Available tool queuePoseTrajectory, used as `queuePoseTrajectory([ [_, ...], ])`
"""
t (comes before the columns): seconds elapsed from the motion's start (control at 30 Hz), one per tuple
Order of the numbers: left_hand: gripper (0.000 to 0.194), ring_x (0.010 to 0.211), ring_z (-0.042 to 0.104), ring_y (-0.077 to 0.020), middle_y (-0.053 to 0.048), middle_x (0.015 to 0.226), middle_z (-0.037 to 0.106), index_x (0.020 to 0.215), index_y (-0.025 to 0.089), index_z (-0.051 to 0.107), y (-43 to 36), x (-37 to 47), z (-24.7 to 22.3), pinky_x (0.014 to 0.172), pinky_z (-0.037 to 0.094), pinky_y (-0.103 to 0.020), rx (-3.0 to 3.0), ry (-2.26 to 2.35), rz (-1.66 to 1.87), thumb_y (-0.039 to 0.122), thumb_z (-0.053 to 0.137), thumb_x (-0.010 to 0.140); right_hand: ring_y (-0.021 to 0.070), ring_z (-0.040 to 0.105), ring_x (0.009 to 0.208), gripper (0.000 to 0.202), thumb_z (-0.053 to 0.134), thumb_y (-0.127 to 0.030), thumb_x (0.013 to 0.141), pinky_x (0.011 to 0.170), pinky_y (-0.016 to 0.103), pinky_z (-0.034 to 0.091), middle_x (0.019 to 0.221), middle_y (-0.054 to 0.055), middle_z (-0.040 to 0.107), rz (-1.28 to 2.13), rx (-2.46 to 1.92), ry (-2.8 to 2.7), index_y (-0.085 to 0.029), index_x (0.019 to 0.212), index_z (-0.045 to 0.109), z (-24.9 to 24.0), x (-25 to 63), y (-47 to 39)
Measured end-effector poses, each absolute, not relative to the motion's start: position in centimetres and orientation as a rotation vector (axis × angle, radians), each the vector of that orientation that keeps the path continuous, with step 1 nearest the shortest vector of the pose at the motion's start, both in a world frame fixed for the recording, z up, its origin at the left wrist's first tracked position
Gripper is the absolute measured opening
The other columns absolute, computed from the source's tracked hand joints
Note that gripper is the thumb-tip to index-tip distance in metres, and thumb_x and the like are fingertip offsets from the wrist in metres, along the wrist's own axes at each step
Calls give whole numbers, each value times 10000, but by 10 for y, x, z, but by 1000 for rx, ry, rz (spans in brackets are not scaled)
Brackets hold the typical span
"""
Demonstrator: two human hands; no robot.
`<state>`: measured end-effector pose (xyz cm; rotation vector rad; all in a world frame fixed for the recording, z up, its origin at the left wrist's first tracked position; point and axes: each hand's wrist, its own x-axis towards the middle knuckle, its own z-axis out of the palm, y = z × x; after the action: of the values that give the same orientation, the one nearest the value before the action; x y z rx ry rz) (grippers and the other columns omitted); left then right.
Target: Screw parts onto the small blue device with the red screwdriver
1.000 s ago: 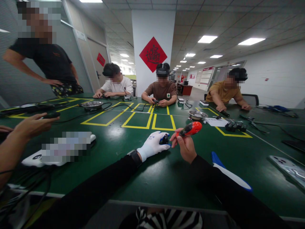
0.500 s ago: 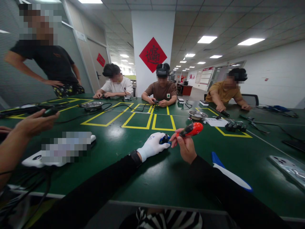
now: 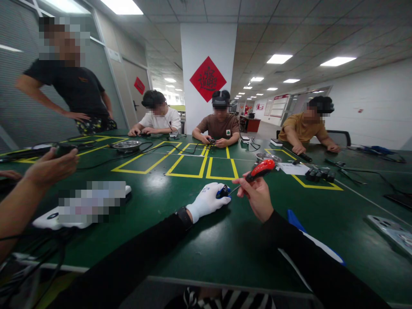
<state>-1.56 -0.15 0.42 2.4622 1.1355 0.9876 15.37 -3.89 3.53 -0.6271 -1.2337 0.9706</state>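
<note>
My left hand (image 3: 207,201), in a white glove with blue fingertips, rests over the green table (image 3: 161,240) with its fingers closed on a small black part (image 3: 224,190). The part has a round metallic top; its kind is too small to make out. In my bare right hand (image 3: 257,196) is a screwdriver (image 3: 261,170) with a red and black handle, held tilted between thumb and fingers. Its thin shaft points left and down to the black part. Whether the tip touches the part I cannot tell.
A blue and white glove (image 3: 317,240) lies right of my right forearm, a phone (image 3: 391,234) farther right. Steel bowls (image 3: 126,146), black parts (image 3: 318,175) and cables lie across the table. A neighbour's hand (image 3: 51,169) holds a dark object at left. Several people are around the table.
My right hand has turned the screwdriver and moved slightly right, so its shaft now shows between the hands. The left hand keeps hold of the black part. The view has shifted slightly.
</note>
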Motion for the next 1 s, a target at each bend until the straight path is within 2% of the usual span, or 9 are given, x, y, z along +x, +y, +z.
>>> queuePoseTrajectory([
  [0.13,274,793,558,-193,-35,839,614,866,184,624,-2,-16,4,738,441,-304,2463,1147,993,438,579,773,106,601,530,275,593,-325,828,528,253,489,860,28,700,1058,-625,-1306,-223,1045,457,39,161,-37],
  [0.23,272,784,557,-192,-35,833,609,871,185,622,-2,-16,5,734,440,-302,2461,1167,982,435,578,772,106,574,555,320,594,-357,819,519,258,477,935,53,674,834,-757,-1420,-203,1092,530,43,166,-38],
  [0.33,256,771,553,-188,-32,820,605,857,186,614,-2,-15,5,720,435,-295,2460,1167,978,424,579,770,140,596,712,311,734,-292,701,642,286,504,985,54,647,518,-833,-1454,-192,962,597,47,165,-42],
  [0.43,252,759,548,-184,-28,800,599,822,180,605,-2,-14,5,705,430,-291,2458,1156,974,425,575,771,159,615,824,192,704,-270,741,778,335,506,984,41,644,634,-673,-1492,-202,794,533,49,157,-47],
  [0.5,246,761,547,-183,-26,799,599,818,179,604,-3,-13,4,706,428,-290,2452,1153,981,419,570,775,137,615,700,190,622,-305,817,690,314,515,805,5,644,806,-580,-1466,-215,763,463,48,150,-50],
  [0.57,232,766,548,-182,-26,799,600,815,181,605,-3,-12,4,711,427,-289,2448,1157,989,407,563,782,112,558,548,208,629,-333,811,512,242,463,641,-42,572,873,-594,-1407,-225,806,452,45,144,-51],
  [0.67,230,780,552,-186,-28,807,604,826,183,613,-4,-11,4,728,430,-293,2448,1166,989,403,565,781,87,482,486,220,621,-349,817,462,212,420,599,-75,465,888,-609,-1334,-240,935,470,41,143,-49],
  [0.83,247,771,554,-189,-27,806,601,841,188,615,-3,-11,4,729,434,-298,2479,1158,987,423,573,776,111,565,640,250,443,-363,906,708,331,533,875,-8,518,901,-519,-1316,-277,1140,441,38,148,-48],
  [1.0,258,762,552,-186,-27,805,597,830,187,604,-1,-12,2,715,433,-294,2507,1166,1011,438,577,778,180,608,973,218,513,-360,883,896,380,489,1263,83,499,758,-598,-1454,-232,1059,522,45,150,-54],
])
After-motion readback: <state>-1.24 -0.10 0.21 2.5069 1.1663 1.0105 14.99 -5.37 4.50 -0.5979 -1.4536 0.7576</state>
